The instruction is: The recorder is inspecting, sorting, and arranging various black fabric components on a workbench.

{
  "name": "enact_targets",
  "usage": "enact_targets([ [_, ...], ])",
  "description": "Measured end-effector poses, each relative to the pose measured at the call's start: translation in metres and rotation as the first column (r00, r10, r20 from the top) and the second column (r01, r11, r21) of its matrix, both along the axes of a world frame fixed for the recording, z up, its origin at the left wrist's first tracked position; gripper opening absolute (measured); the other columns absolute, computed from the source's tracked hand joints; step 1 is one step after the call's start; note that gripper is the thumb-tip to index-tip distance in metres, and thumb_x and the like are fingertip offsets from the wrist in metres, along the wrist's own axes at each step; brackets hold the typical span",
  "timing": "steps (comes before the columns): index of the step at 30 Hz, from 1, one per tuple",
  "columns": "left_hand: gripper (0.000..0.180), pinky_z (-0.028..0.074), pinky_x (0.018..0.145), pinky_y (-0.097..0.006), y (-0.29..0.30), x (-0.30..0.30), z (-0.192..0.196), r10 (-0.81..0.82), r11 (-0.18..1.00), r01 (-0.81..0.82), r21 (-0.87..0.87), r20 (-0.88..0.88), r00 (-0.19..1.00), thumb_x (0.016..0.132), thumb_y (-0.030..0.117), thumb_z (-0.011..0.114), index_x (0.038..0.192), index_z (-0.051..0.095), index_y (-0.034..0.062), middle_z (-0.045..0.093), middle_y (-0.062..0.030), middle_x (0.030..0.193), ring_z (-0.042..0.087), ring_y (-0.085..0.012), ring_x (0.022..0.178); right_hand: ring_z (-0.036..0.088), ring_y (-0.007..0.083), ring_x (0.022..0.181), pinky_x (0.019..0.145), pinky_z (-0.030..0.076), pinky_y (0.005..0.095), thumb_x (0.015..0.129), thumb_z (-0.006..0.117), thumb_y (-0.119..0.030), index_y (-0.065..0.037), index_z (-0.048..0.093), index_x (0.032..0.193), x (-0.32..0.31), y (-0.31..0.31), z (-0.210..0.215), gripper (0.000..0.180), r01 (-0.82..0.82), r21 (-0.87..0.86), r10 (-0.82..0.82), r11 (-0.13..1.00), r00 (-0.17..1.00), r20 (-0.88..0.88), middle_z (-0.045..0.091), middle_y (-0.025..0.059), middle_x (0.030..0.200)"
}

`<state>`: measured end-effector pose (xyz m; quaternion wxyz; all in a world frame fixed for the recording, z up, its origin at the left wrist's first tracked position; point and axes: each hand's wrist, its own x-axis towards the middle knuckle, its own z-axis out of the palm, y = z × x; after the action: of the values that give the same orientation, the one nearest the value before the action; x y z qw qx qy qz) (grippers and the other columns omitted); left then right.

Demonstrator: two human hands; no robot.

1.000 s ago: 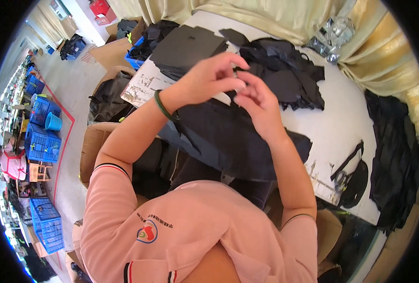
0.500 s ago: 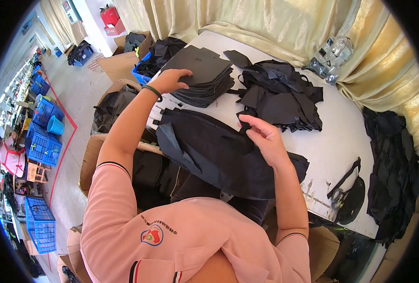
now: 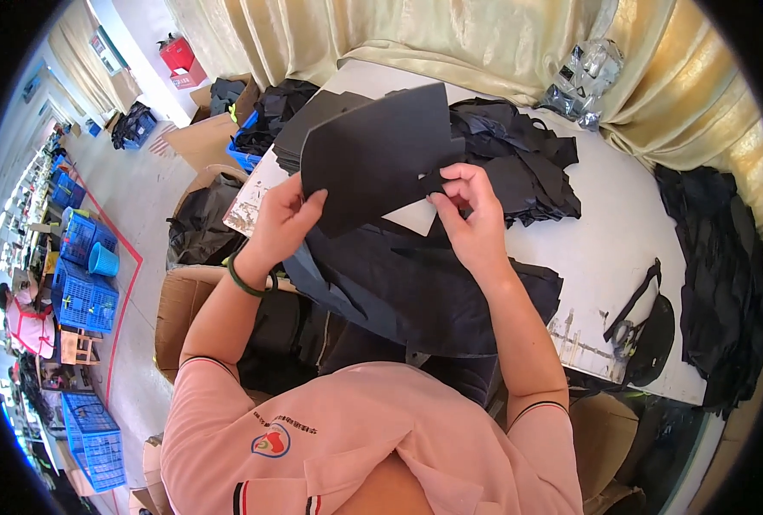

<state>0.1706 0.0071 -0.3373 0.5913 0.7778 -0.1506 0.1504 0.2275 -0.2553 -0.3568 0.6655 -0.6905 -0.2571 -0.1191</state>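
A stiff black panel (image 3: 381,154) with one rounded corner is raised above the table, its left edge pinched in my left hand (image 3: 285,221). My right hand (image 3: 471,210) is closed on a small black fabric tab (image 3: 431,184) beside the panel's right edge; whether the tab touches the panel I cannot tell. Below both hands a large black fabric piece (image 3: 424,300) drapes over the table's near edge toward my lap. Behind the raised panel, partly covered by it, stands the stack of like panels (image 3: 313,116).
A heap of black fabric pieces (image 3: 531,176) lies on the white table (image 3: 604,223). At its right are a black pouch with a strap (image 3: 653,343) and hanging black pieces (image 3: 714,283). Cardboard boxes (image 3: 184,300) stand at left, a clear plastic bag (image 3: 586,81) by the curtain.
My left hand has taken a panel off the stack and brought it nearer and to the right, in front of my right hand's tab. My right hand has risen slightly, still pinching the tab.
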Motion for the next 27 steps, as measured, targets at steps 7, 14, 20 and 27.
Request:
enact_targets([
  [7, 0.031, 0.048, 0.085, -0.028, -0.004, -0.015, 0.015, -0.312, 0.904, 0.288, 0.317, 0.027, 0.950, 0.089, -0.001, 0.054, 0.119, 0.063, -0.0014, 0.068, -0.0111, 0.105, 0.063, -0.0172, 0.095, 0.054, 0.0073, 0.070, 0.066, 0.045, 0.0235, 0.084, 0.064, 0.010, -0.004, 0.047, 0.103, -0.001, -0.008, -0.013, 0.029, 0.025, -0.013, -0.025, 1.000, 0.998, -0.051, 0.063, 0.0030, 0.081],
  [14, 0.064, 0.044, 0.101, -0.039, -0.010, -0.005, 0.009, -0.673, 0.719, 0.692, 0.063, -0.185, 0.716, 0.077, 0.015, 0.074, 0.136, 0.052, 0.0019, 0.048, -0.0114, 0.144, 0.052, -0.0238, 0.126, 0.056, 0.0076, 0.090, 0.074, 0.044, 0.0210, 0.084, 0.056, 0.016, -0.004, 0.044, 0.100, -0.007, -0.015, -0.025, 0.029, -0.102, 0.131, 0.108, 0.986, 0.993, -0.044, 0.055, 0.0030, 0.094],
  [20, 0.042, 0.049, 0.079, -0.030, -0.066, 0.018, -0.012, -0.301, 0.946, 0.300, 0.125, -0.011, 0.954, 0.080, 0.011, 0.077, 0.120, 0.064, 0.0082, 0.059, -0.0059, 0.111, 0.060, -0.0164, 0.089, 0.059, 0.0103, 0.085, 0.074, 0.045, 0.0220, 0.084, 0.066, 0.009, -0.004, 0.049, 0.095, -0.017, 0.003, -0.020, 0.024, -0.099, 0.116, 0.098, 0.988, 0.995, 0.008, 0.057, 0.0051, 0.090],
  [27, 0.027, 0.048, 0.073, -0.034, -0.086, 0.022, 0.002, -0.212, 0.823, -0.098, 0.559, 0.463, 0.861, 0.071, 0.006, 0.076, 0.096, 0.068, 0.0089, 0.062, -0.0046, 0.088, 0.062, -0.0256, 0.080, 0.057, 0.0125, 0.089, 0.071, 0.050, 0.0291, 0.100, 0.055, -0.030, -0.002, 0.061, 0.109, -0.005, -0.060, 0.018, 0.030, -0.522, -0.033, 0.459, 0.852, 0.776, -0.433, 0.060, 0.0024, 0.099],
])
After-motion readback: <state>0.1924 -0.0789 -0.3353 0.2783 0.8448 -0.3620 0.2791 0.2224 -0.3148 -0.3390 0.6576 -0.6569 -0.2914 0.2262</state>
